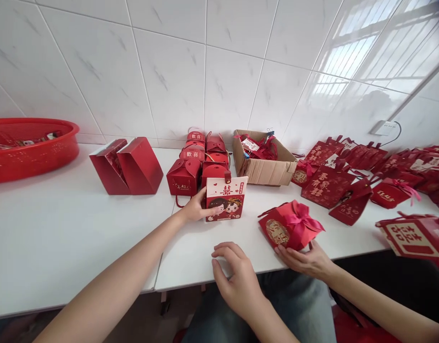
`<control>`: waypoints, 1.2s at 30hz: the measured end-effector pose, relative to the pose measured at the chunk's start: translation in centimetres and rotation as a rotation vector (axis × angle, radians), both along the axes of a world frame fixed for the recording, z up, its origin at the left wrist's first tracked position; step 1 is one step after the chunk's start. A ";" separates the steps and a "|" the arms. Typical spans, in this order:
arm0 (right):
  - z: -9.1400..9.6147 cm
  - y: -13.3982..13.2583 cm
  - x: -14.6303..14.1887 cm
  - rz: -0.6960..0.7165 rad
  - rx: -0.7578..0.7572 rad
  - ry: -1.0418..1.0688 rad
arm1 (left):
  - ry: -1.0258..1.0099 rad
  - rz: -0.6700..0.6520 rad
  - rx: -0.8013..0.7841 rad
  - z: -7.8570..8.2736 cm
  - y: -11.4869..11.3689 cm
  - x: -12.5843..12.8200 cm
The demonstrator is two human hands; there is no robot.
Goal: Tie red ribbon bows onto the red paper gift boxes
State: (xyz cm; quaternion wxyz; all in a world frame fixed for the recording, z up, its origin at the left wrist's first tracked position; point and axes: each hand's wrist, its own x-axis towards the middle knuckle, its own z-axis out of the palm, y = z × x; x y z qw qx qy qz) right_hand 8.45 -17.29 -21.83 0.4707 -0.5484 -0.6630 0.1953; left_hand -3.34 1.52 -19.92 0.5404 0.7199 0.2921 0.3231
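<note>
My left hand (198, 207) grips a small red and white gift box (230, 209) by its left side, thumb across the front. The box stands upright at the middle of the table and shows a cartoon couple. My right hand (237, 276) hovers by the table's front edge, holding nothing, its fingers loosely curled with a gap to the thumb. Right behind the gift box are rows of red candy boxes (184, 176), some with cord handles. A co-worker's hand (308, 261) supports a red box with a pink ribbon bow (292, 226) to the right.
A red plastic basket (33, 162) stands far left. Two slanted red box sleeves (142, 166) are beside the candy boxes. A cardboard box (267, 169) by the wall holds red ribbons. Many red gift bags (326, 186) crowd the right side. Another red box (410, 238) juts in far right.
</note>
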 end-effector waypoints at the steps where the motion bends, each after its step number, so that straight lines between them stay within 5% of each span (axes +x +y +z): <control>1: 0.2 0.1 0.4 -0.017 -0.009 -0.025 | -0.003 -0.002 -0.006 0.0 0.0 0.0; 10: 0.1 0.4 5.0 -0.183 -0.033 -0.117 | 0.003 -0.007 -0.016 0.2 -0.1 0.4; 15: -0.8 0.5 14.3 -0.731 0.322 -0.151 | 0.073 0.050 -0.015 1.2 -1.0 0.9; 20: -0.7 -1.5 25.8 -1.238 0.464 -0.266 | 0.147 0.065 0.002 1.0 -1.6 1.7; 22: 0.0 -1.7 27.3 -1.201 0.520 -0.250 | 0.167 0.083 0.066 0.6 -1.6 2.0; 24: 1.0 -0.7 26.9 -0.959 0.517 -0.221 | 0.200 0.098 0.149 0.3 -1.5 2.2; 28: 2.4 5.1 24.6 -0.432 0.188 -0.065 | 0.308 0.106 0.230 0.0 -1.3 2.4; 30: 2.2 8.7 24.8 -0.439 0.103 -0.119 | 0.325 0.114 0.238 0.0 -1.1 2.3; 36: -0.7 15.5 28.9 -0.880 -0.021 -0.141 | 0.308 0.142 0.202 0.4 -1.3 2.3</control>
